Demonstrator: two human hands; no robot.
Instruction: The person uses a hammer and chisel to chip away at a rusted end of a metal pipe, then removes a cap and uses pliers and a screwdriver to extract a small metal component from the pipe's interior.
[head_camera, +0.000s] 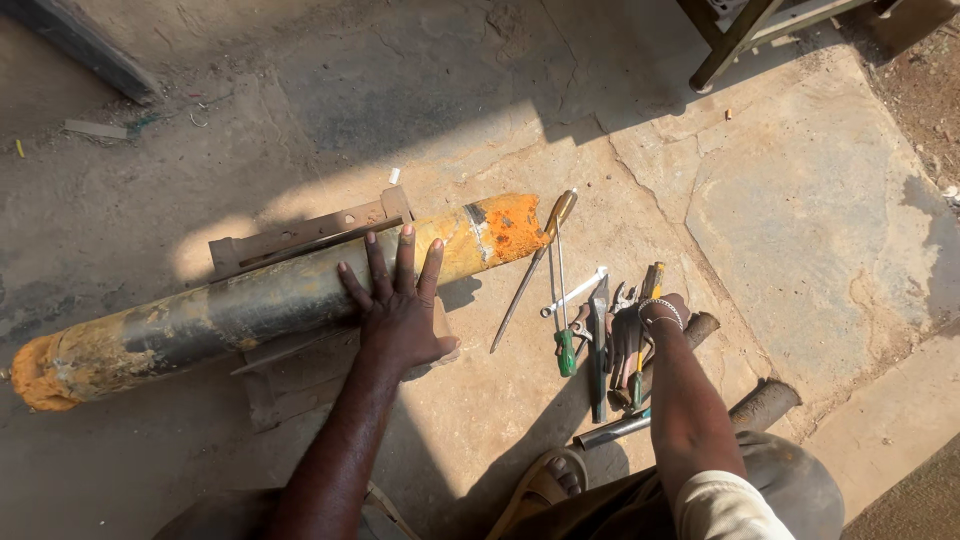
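A long cylinder (270, 300) lies across the stone floor (790, 200), running from the lower left up toward the middle — dark and scuffed along its body, yellow nearer the upper end, with crusty orange rust on both end caps. It rests on a couple of flat metal brackets (300, 232), one showing behind it and another poking out beneath it on the near side.

The person's left hand (400, 305) is pressed flat on the cylinder just past its middle, fingers spread wide and pointing away from the body, palm down on the curved surface and gripping nothing.

The right hand (640, 335) is down among a heap of hand tools (600, 340) on the floor, just to the right of the cylinder's yellow end. A beaded bracelet (660, 312) sits at the wrist. The fingers are buried in the pile of pliers and drivers, and I cannot tell whether they have closed on anything. A green-handled screwdriver (563, 330) lies at the left of the heap, touching the other tools, and a long screwdriver with an amber handle (530, 265) lies slanted between the heap and the cylinder's rusty end, its handle close to the cap. A short metal pipe (612, 430) lies near the person's sandalled foot (545, 485), and a rusty round bar (765, 403) sits just right of the forearm.

At the top right edge, the leg of a metal frame (735, 40) stands on the floor, well apart from everything else.
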